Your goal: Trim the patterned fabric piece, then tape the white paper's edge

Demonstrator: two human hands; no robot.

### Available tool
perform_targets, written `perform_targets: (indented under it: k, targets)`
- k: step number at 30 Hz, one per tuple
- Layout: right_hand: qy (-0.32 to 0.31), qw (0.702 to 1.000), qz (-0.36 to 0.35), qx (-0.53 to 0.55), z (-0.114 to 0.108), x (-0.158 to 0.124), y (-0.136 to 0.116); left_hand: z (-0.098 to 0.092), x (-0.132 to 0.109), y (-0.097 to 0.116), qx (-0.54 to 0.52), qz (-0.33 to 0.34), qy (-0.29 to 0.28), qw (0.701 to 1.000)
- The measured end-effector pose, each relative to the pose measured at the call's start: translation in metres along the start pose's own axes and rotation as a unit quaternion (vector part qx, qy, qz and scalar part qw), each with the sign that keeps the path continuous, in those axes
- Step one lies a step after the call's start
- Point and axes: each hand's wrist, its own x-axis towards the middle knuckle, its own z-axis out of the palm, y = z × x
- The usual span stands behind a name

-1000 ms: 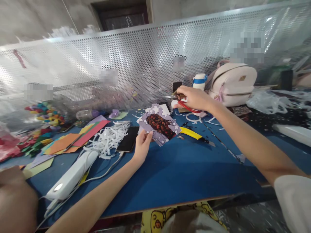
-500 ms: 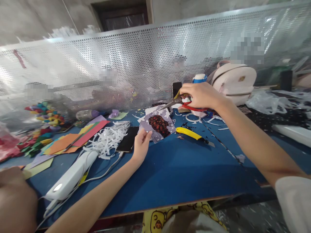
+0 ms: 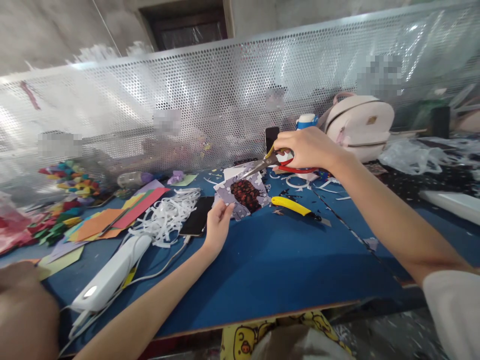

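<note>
My left hand (image 3: pixel 217 226) pinches the lower left corner of a purple patterned paper (image 3: pixel 244 194) with a dark red picture in its middle, held just above the blue table (image 3: pixel 285 265). My right hand (image 3: pixel 309 148) grips red-handled scissors (image 3: pixel 275 162). Their blades point left and reach the paper's upper edge. A yellow utility knife (image 3: pixel 294 205) lies on the table just right of the paper.
A black phone (image 3: pixel 195 220), white paper shreds (image 3: pixel 167 215), coloured paper sheets (image 3: pixel 112 215) and a white device with a cable (image 3: pixel 108 272) lie to the left. A pale backpack (image 3: pixel 360 125) and a bottle (image 3: pixel 305 121) stand by the perforated metal screen (image 3: pixel 210 100).
The scissors came down from beyond the paper, and their blades now meet its upper edge. The paper tilted and moved slightly away. My left hand kept its hold.
</note>
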Motion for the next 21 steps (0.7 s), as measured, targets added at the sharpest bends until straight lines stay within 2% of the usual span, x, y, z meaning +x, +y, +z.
perform_targets:
  k: [6, 21]
  targets:
    - [-0.002, 1.0, -0.001, -0.011, 0.0014, 0.0, 0.0023, 0.0021, -0.0009, 0.0039, 0.002, 0.024, -0.022, 0.999]
    - [-0.026, 0.999, 0.002, -0.026, 0.0008, 0.0009, 0.0007, 0.0003, -0.0018, 0.0066, 0.04, 0.056, 0.005, 0.998]
